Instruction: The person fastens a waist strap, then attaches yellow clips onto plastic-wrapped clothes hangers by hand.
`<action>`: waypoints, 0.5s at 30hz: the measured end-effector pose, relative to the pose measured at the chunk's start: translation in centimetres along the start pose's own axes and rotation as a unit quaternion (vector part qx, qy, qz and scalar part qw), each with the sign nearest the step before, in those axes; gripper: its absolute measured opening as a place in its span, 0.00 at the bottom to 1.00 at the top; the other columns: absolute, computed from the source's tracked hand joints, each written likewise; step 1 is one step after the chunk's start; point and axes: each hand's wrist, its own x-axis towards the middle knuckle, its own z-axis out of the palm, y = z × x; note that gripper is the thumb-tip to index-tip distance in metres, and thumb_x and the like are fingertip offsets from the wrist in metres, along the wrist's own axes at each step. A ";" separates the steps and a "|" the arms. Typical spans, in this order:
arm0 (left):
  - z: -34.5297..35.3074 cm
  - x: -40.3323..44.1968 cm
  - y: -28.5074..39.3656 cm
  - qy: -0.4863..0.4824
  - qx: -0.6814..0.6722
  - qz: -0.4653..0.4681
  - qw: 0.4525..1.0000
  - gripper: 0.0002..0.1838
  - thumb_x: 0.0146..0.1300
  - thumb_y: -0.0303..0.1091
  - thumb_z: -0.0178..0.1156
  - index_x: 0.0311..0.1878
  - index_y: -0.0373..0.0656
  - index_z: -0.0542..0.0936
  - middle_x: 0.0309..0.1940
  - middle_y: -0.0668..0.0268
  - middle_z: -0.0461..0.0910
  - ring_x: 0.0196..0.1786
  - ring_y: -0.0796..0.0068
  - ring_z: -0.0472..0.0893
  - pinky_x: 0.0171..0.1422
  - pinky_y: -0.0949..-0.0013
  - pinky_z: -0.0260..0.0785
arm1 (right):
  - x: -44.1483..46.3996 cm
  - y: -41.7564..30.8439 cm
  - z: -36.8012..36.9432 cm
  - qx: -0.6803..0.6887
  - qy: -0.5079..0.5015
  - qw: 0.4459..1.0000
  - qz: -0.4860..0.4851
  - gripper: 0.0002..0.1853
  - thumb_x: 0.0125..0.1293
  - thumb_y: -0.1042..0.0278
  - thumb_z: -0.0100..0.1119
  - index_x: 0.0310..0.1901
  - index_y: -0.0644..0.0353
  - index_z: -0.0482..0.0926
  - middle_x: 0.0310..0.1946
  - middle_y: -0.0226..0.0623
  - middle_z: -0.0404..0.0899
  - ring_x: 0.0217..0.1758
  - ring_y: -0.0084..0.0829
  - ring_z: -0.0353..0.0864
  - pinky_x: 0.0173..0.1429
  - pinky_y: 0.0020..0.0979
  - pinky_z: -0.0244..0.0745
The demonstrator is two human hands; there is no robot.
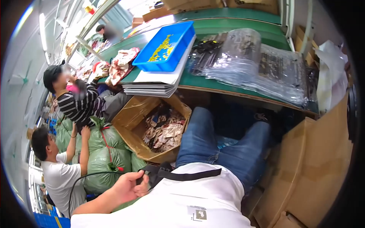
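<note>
My left hand (pixel 132 187) is at the left side of my waist, its fingers closed on a black strap (pixel 190 174). The strap lies across the front of my white shirt, and its free end points right. A dark bunched part (pixel 155 173) sits by my fingertips; I cannot make out what it is. A thin black cable (pixel 95 173) curves away on the left near my wrist. My right hand is out of the frame.
Ahead, a green workbench (pixel 243 85) bears a blue bin (pixel 163 64) of small yellow pieces on stacked sheets (pixel 152 89), and plastic-wrapped packs (pixel 239 53). An open carton (pixel 131 114) of fabric stands by my legs. Two people work left beside green sacks (pixel 104 148); cardboard (pixel 304 163) stands right.
</note>
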 end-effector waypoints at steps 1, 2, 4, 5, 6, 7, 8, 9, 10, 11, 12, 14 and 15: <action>-0.2 -0.1 0.3 0.021 -0.016 -0.030 0.999 0.19 0.75 0.42 0.42 0.37 0.37 0.75 0.16 0.68 0.61 0.20 0.76 0.57 0.29 0.73 0.50 | 0.3 0.1 0.0 -0.007 -0.009 1.000 -0.004 0.14 0.68 0.62 0.53 0.45 0.62 0.81 0.37 0.42 0.81 0.35 0.33 0.78 0.41 0.25 0.72; -0.2 -0.1 0.7 0.044 -0.030 -0.061 0.997 0.19 0.75 0.42 0.42 0.37 0.38 0.75 0.16 0.69 0.60 0.20 0.76 0.56 0.29 0.73 0.50 | 0.3 0.2 0.0 -0.014 -0.018 1.000 -0.004 0.14 0.68 0.62 0.53 0.45 0.62 0.81 0.37 0.42 0.81 0.35 0.33 0.78 0.41 0.26 0.72; 0.5 -0.1 0.8 0.072 -0.038 -0.096 0.992 0.18 0.75 0.42 0.41 0.37 0.39 0.75 0.16 0.69 0.59 0.20 0.77 0.56 0.29 0.73 0.50 | -0.3 0.4 -0.2 -0.029 -0.043 0.999 -0.001 0.14 0.67 0.61 0.53 0.44 0.62 0.82 0.37 0.42 0.81 0.35 0.33 0.78 0.41 0.26 0.72; 1.1 -0.2 0.6 0.086 -0.021 -0.088 0.992 0.18 0.74 0.41 0.41 0.37 0.39 0.75 0.16 0.69 0.59 0.20 0.77 0.56 0.29 0.74 0.50 | -0.5 0.5 -0.2 -0.037 -0.058 0.998 -0.001 0.14 0.67 0.61 0.54 0.44 0.62 0.82 0.37 0.43 0.81 0.34 0.34 0.78 0.41 0.26 0.72; 1.8 -0.2 0.4 0.098 -0.004 -0.077 0.992 0.18 0.74 0.41 0.41 0.37 0.39 0.75 0.16 0.69 0.59 0.20 0.77 0.56 0.29 0.74 0.50 | -0.4 0.4 -0.1 -0.043 -0.072 0.996 -0.003 0.14 0.66 0.61 0.54 0.44 0.62 0.82 0.36 0.43 0.81 0.34 0.34 0.78 0.41 0.27 0.72; 2.4 -0.1 0.2 0.109 0.013 -0.067 0.992 0.18 0.74 0.41 0.41 0.37 0.39 0.75 0.16 0.70 0.59 0.20 0.77 0.56 0.29 0.74 0.50 | -0.2 0.4 0.1 -0.050 -0.086 0.995 -0.007 0.14 0.66 0.61 0.54 0.44 0.62 0.82 0.36 0.43 0.81 0.34 0.34 0.78 0.41 0.27 0.72; 2.8 -0.1 0.1 0.121 0.030 -0.056 0.991 0.18 0.74 0.41 0.41 0.37 0.39 0.75 0.15 0.70 0.59 0.20 0.78 0.56 0.29 0.75 0.50 | -0.3 0.4 0.2 -0.056 -0.101 0.993 -0.008 0.14 0.66 0.61 0.54 0.43 0.62 0.82 0.36 0.43 0.81 0.34 0.34 0.78 0.40 0.27 0.72; 3.1 -0.2 -0.2 0.122 0.032 -0.057 0.990 0.18 0.74 0.41 0.41 0.37 0.39 0.75 0.15 0.70 0.59 0.20 0.78 0.56 0.29 0.75 0.50 | -0.3 0.2 0.2 -0.064 -0.118 0.991 -0.010 0.14 0.66 0.61 0.54 0.43 0.62 0.82 0.36 0.43 0.81 0.34 0.35 0.78 0.40 0.28 0.72; 3.3 -0.2 -0.3 0.112 0.020 -0.038 0.993 0.18 0.74 0.41 0.41 0.37 0.39 0.75 0.16 0.69 0.60 0.20 0.78 0.56 0.28 0.75 0.50 | 0.0 0.1 0.5 -0.070 -0.135 0.988 -0.015 0.14 0.65 0.61 0.54 0.43 0.62 0.82 0.36 0.43 0.81 0.33 0.35 0.78 0.40 0.28 0.72; 3.5 -0.2 -0.5 0.104 0.008 -0.022 0.994 0.18 0.74 0.41 0.41 0.37 0.39 0.75 0.16 0.69 0.60 0.20 0.78 0.56 0.28 0.74 0.50 | 0.0 0.0 0.8 -0.076 -0.152 0.985 -0.017 0.14 0.65 0.61 0.55 0.43 0.62 0.82 0.36 0.43 0.81 0.33 0.35 0.78 0.40 0.28 0.72; 3.7 -0.1 -0.5 0.095 -0.003 -0.006 0.995 0.18 0.75 0.41 0.41 0.36 0.38 0.75 0.16 0.69 0.61 0.20 0.78 0.56 0.28 0.74 0.50 | 0.0 -0.2 0.9 -0.084 -0.167 0.982 -0.019 0.14 0.65 0.61 0.55 0.43 0.62 0.82 0.36 0.44 0.82 0.33 0.35 0.78 0.40 0.28 0.72; 3.9 0.1 -0.5 0.088 -0.012 -0.001 0.996 0.18 0.75 0.41 0.41 0.36 0.38 0.75 0.16 0.69 0.62 0.20 0.77 0.57 0.27 0.74 0.50 | -0.6 -0.4 0.6 -0.104 -0.197 0.975 -0.017 0.13 0.64 0.61 0.55 0.42 0.62 0.82 0.36 0.44 0.82 0.32 0.36 0.78 0.40 0.29 0.72; 4.0 0.1 -0.6 0.090 0.028 0.030 0.995 0.18 0.75 0.40 0.41 0.37 0.37 0.75 0.16 0.68 0.62 0.20 0.78 0.57 0.27 0.74 0.50 | -1.2 -0.5 0.1 -0.117 -0.212 0.970 -0.012 0.13 0.64 0.61 0.55 0.42 0.61 0.82 0.36 0.44 0.82 0.32 0.36 0.78 0.40 0.29 0.72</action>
